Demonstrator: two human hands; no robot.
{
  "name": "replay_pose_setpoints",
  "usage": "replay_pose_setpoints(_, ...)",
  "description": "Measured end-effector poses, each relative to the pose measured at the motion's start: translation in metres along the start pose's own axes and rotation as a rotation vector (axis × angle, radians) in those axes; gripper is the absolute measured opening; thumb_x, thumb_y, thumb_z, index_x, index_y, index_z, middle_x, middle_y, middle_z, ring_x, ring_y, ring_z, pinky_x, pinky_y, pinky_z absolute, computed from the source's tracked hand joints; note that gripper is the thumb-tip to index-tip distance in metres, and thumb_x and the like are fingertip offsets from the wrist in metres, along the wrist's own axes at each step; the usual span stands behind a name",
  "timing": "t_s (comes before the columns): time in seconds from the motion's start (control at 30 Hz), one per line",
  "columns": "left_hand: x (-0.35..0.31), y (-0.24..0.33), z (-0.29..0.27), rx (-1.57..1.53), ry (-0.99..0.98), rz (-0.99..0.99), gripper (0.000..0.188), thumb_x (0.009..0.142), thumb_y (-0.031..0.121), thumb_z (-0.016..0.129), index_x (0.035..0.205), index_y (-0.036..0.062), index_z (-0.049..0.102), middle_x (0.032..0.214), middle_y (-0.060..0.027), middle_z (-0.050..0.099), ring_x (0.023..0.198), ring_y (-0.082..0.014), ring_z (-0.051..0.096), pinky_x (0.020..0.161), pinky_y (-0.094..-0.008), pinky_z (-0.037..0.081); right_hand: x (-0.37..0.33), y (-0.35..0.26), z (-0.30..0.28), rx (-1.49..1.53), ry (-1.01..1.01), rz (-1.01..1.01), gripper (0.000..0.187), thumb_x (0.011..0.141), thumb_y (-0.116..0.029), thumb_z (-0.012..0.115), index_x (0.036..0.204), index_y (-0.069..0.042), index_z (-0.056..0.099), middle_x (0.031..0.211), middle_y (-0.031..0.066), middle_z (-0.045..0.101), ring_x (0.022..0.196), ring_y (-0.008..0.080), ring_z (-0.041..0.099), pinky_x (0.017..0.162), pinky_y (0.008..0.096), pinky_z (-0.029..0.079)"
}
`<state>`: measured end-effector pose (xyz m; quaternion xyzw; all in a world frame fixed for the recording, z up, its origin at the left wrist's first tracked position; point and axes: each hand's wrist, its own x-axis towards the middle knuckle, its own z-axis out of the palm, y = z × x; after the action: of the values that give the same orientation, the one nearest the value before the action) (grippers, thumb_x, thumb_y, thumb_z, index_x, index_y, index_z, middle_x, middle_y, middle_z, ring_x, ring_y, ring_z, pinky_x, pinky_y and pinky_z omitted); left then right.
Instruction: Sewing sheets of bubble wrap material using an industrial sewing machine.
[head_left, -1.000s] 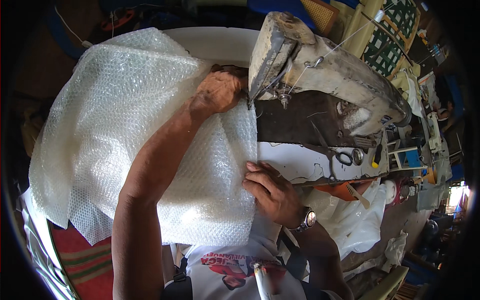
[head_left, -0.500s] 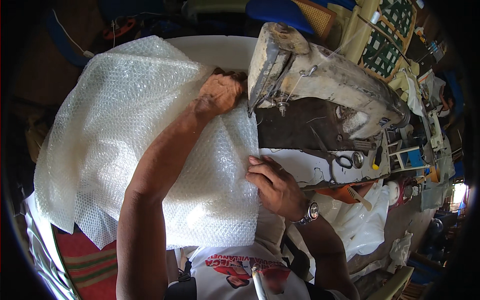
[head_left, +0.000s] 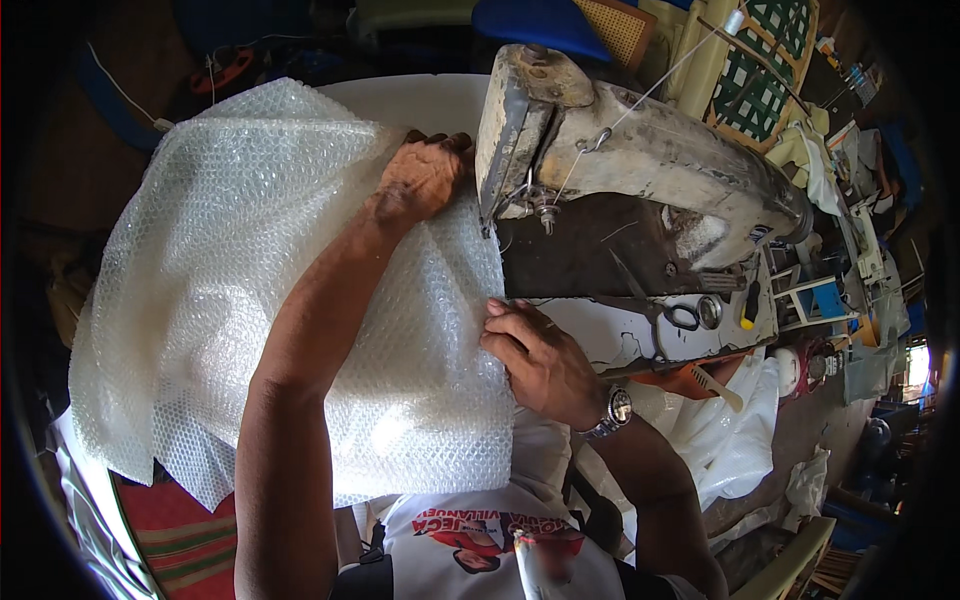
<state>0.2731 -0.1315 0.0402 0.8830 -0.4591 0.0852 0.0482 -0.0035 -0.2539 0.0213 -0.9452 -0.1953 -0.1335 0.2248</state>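
A large sheet of clear bubble wrap [head_left: 230, 240] drapes over the white sewing table, its right edge running under the needle end of a worn sewing machine [head_left: 640, 140]. Just beyond the needle, my left hand [head_left: 425, 178] is closed on the far part of the sheet; its fingertips are partly hidden by the machine head. Nearer to me, bent fingers of my right hand [head_left: 545, 365] grip the right edge of the wrap. My right wrist wears a metal watch. White thread stretches from the machine up to a spool [head_left: 735, 20].
Scissors [head_left: 660, 318], a round metal ring [head_left: 708, 312] and a yellow-and-black screwdriver [head_left: 750, 305] lie on the table right of my right hand. White plastic sheeting [head_left: 735, 430] hangs below the table's right side. A webbed chair frame [head_left: 765, 75] stands beyond the machine.
The whole view has shifted slightly, with the machine appearing a little farther left. Both hands keep their hold on the bubble wrap near the needle. The thread shows more clearly now.
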Motion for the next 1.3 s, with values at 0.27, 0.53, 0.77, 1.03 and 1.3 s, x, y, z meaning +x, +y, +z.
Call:
replay_pose_setpoints(0.27, 0.005, -0.008, 0.012, 0.004, 0.039, 0.050, 0.042, 0.099, 0.009, 0.052, 0.138, 0.0140, 0.067, 0.136, -0.0121, 0.068, 0.122, -0.0321, 0.067, 0.108, -0.0452, 0.051, 0.003, 0.007, -0.002, -0.016, -0.057, -0.034, 0.027, 0.090, 0.000, 0.062, 0.117, -0.004, 0.067, 0.127, 0.0113, 0.062, 0.141, 0.0300, 0.056, 0.123, 0.0483, 0.041)
replay_pose_setpoints(0.53, 0.007, -0.010, 0.014, 0.093, 0.030, 0.130, 0.040, 0.098, 0.012, 0.054, 0.134, 0.0140, 0.069, 0.138, -0.0117, 0.067, 0.125, -0.0316, 0.065, 0.113, -0.0458, 0.045, 0.004, 0.014, -0.002, 0.027, -0.015, -0.043, 0.027, 0.089, 0.003, 0.063, 0.114, -0.004, 0.067, 0.125, 0.0108, 0.062, 0.138, 0.0293, 0.057, 0.122, 0.0474, 0.043)
replay_pose_setpoints(0.77, 0.013, -0.013, 0.016, 0.091, 0.024, 0.130, 0.041, 0.097, 0.015, 0.055, 0.137, 0.0152, 0.067, 0.139, -0.0100, 0.066, 0.128, -0.0306, 0.063, 0.114, -0.0447, 0.044, 0.009, 0.015, -0.002, 0.053, -0.019, -0.006, 0.037, 0.084, 0.011, 0.063, 0.117, -0.003, 0.068, 0.126, 0.0084, 0.063, 0.140, 0.0258, 0.058, 0.123, 0.0458, 0.042)
replay_pose_setpoints(1.03, 0.017, -0.020, 0.017, 0.110, 0.011, 0.139, 0.044, 0.096, 0.012, 0.053, 0.139, 0.0170, 0.065, 0.140, -0.0075, 0.064, 0.130, -0.0280, 0.061, 0.115, -0.0436, 0.042, 0.013, 0.021, 0.001, 0.071, -0.003, 0.012, 0.034, 0.086, 0.009, 0.064, 0.117, -0.005, 0.068, 0.126, 0.0079, 0.063, 0.138, 0.0272, 0.059, 0.121, 0.0455, 0.043)
replay_pose_setpoints(1.3, 0.021, -0.025, 0.015, 0.019, 0.063, 0.097, 0.042, 0.098, 0.015, 0.050, 0.138, 0.0186, 0.065, 0.142, -0.0092, 0.066, 0.130, -0.0295, 0.062, 0.116, -0.0460, 0.041, 0.021, 0.023, 0.002, 0.025, -0.023, 0.019, 0.035, 0.086, 0.009, 0.060, 0.118, -0.003, 0.067, 0.127, 0.0104, 0.064, 0.138, 0.0294, 0.059, 0.122, 0.0501, 0.041)
